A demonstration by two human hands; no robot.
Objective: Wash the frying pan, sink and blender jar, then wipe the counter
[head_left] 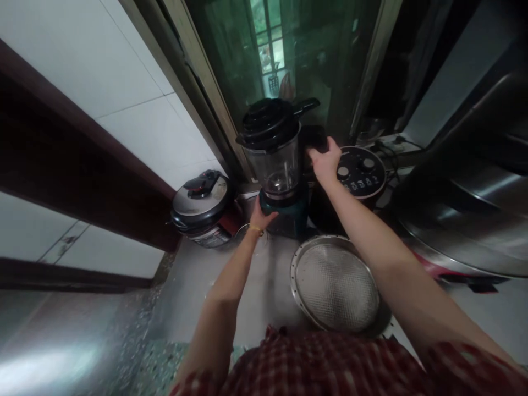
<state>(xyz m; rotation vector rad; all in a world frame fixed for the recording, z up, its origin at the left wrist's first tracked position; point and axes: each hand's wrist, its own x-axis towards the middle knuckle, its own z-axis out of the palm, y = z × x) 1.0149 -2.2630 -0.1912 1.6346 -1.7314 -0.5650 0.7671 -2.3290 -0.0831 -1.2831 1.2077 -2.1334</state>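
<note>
A blender [282, 170] with a clear jug, black lid and dark green base stands upright by the window. My right hand [325, 161] is closed around the black jug handle on its right side. Against the lower left of the base rests my left hand [262, 218], thumb spread across the front and the other fingers partly hidden behind the side. The jug's see-through wall shows no food inside. Just behind my left wrist, a clear round glass rim [251, 242] shows on the counter.
A pressure cooker [202, 206] stands left of the blender. On the right are a black appliance with knobs [361, 173] and a large steel steamer [474, 203]. A round perforated metal tray [336, 286] lies on the grey counter [190, 297] in front. The window [338, 60] is close behind.
</note>
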